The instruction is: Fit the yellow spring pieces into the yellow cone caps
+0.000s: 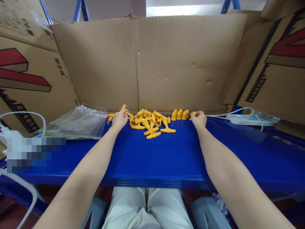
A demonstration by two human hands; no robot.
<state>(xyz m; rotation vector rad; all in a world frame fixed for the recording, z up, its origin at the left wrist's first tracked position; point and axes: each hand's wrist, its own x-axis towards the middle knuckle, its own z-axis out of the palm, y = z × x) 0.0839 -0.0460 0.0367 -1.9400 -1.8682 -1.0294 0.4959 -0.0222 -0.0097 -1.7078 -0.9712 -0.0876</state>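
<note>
My left hand (119, 119) is closed around a yellow T-handled piece with a spiral shaft (129, 114), which points right towards the pile. Loose yellow T-shaped handles (153, 135) and hollow-ended yellow parts are heaped just right of that hand. More yellow pieces with small metal bits (109, 118) lie beside its left edge, partly hidden by it. At the right, my right hand (199, 120) pinches a small yellow piece (194, 114), mostly covered by the fingers. Several yellow cup-shaped pieces (179, 114) stand upright in rows close to its left.
A tall cardboard sheet (181, 63) walls off the back of the blue table (154, 162). Clear plastic bags (81, 122) lie on the left. A white power strip (245, 119) with cables sits on the right. Large printed cartons (35, 76) flank both sides.
</note>
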